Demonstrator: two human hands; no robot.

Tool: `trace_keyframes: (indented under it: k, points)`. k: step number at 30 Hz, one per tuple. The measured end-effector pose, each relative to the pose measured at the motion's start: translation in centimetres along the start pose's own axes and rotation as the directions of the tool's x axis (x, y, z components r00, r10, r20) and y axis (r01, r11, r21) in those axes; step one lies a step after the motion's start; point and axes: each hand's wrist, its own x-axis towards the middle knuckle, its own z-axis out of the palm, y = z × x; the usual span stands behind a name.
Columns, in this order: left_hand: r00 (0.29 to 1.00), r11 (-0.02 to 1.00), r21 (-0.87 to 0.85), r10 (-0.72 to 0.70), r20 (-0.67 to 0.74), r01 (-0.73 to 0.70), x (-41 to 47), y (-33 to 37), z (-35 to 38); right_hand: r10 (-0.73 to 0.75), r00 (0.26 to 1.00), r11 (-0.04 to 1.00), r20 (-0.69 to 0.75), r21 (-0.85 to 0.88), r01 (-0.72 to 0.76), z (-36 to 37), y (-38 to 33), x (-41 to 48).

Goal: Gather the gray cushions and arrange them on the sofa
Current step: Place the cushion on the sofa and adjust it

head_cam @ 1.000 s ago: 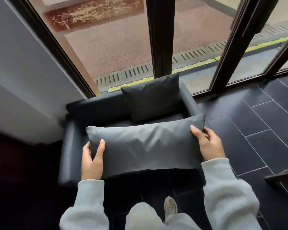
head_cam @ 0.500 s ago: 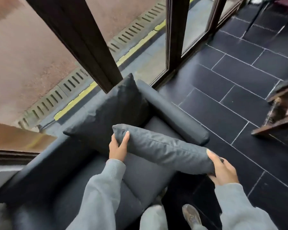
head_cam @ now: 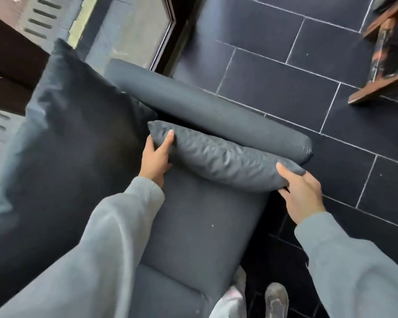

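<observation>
A long gray cushion [head_cam: 218,158] lies on its edge along the sofa's right armrest [head_cam: 207,111], resting on the dark gray seat [head_cam: 200,226]. My left hand [head_cam: 156,160] grips its far end, thumb on top. My right hand [head_cam: 301,191] holds its near end at the seat's front corner. A larger square dark gray cushion [head_cam: 71,125] stands against the sofa back on the left.
Dark floor tiles [head_cam: 296,72] spread to the right of the sofa. A wooden furniture piece [head_cam: 386,56] stands at the top right. Glass doors with dark frames [head_cam: 170,31] rise behind the sofa. My shoe [head_cam: 276,299] is on the floor by the seat front.
The long cushion has gone from held flat in front of the sofa to lying against the right armrest on the seat. My view has swung right and closer.
</observation>
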Motion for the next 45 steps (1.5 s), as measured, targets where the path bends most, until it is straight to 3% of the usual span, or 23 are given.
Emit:
trace_keyframes:
  k: [12,19,23,28,35,39,42,45]
  points:
    - [0.984,0.989,-0.136,0.077,0.158,-0.056,3.9,-3.2,1.1,-0.107,0.970,0.969,-0.218,0.196,0.151,0.5,6.9,3.3]
    - [0.984,0.988,-0.134,0.093,0.149,-0.074,5.5,-3.8,1.1,-0.116,0.942,0.950,-0.314,0.241,0.197,1.9,8.8,2.1]
    - [0.996,0.979,-0.202,0.044,0.081,-0.027,6.1,-4.1,-0.5,-0.136,0.974,0.973,-0.182,0.160,0.166,3.4,8.4,2.9]
    - [0.997,0.998,-0.056,0.041,0.067,-0.037,7.4,-2.9,0.6,-0.076,0.990,0.991,-0.115,0.098,0.088,2.7,7.4,5.0]
    - [0.998,0.998,0.032,0.051,-0.034,-0.050,5.9,-2.9,1.5,-0.107,0.991,0.983,-0.080,-0.158,0.094,1.1,6.1,4.1]
    - [0.998,0.984,0.175,-0.027,-0.057,0.037,2.7,-3.9,1.6,-0.006,1.000,0.866,0.003,-0.501,0.007,-0.8,5.1,2.2]
    - [0.999,0.897,0.442,0.006,0.040,-0.023,-3.8,-3.0,3.7,-0.034,0.997,0.704,0.064,-0.707,0.070,-5.4,2.1,-1.7]
    - [0.965,0.643,0.724,0.099,0.245,-0.250,-9.6,-1.7,7.4,-0.124,0.984,0.571,0.125,-0.802,0.174,-10.0,-1.3,-4.9]
